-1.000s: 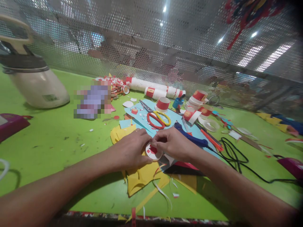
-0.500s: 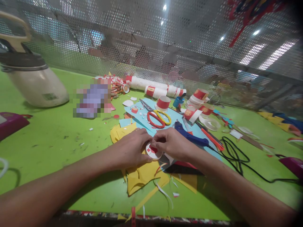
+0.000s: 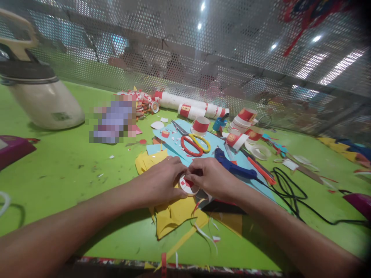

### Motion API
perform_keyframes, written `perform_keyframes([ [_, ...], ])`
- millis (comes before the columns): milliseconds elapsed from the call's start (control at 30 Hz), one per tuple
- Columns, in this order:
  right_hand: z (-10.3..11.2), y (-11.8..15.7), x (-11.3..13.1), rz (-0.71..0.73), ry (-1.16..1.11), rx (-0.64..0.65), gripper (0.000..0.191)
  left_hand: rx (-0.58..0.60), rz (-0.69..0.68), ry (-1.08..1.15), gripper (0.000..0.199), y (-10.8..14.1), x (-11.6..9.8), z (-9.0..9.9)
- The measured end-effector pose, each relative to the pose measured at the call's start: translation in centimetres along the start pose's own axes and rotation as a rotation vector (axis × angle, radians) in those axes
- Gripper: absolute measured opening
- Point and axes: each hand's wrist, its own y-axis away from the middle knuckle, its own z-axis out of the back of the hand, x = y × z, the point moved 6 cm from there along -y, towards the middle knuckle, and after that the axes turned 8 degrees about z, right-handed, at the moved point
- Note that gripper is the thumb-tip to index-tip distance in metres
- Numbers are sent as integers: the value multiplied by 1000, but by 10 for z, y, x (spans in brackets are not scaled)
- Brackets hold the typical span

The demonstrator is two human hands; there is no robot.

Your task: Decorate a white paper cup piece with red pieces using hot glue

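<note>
Perforated metal screening (image 3: 162, 36) is rising behind a bright green table (image 3: 95, 162), with lights glinting through its holes. From where I am standing, the person is leaning both forearms in over the near middle of the table, and the hands are working close together there. A small white disc (image 3: 193, 190) with red patches is sitting between them, just over some crumpled yellow paper (image 3: 171, 222). The left hand (image 3: 162, 179) is clasping the disc at its edge, thumb along the near side and fingers along the far side. The right hand (image 3: 214, 177) is bending over it from the other side, its thumb and forefinger meeting in a pinch above the red; whether they are gripping anything small, I cannot tell. Just beyond the hands, scissors (image 3: 187, 136) with one red and one yellow loop are lying on a light blue sheet (image 3: 214, 143), their blades pointing away to the left. Near the right hand, a dark blue glue gun (image 3: 234, 168) is resting beside an orange-handled tool (image 3: 262, 172), and a black cord (image 3: 333, 223) is curling off to the right. Farther back, a red-and-white cup (image 3: 200, 125) is standing upside down, and a long row of nested cups (image 3: 185, 101) is lying along the screen.
</note>
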Motion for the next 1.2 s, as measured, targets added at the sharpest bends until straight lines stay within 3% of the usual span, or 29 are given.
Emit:
perform_keyframes([
  [533,-1,5,2,117,257,-116,16,-4,-15,0,18,1,-4,3],
  [1200,-6,17,9,248,545,-120,18,-35,-48,-20,19,-1,-2,1],
])
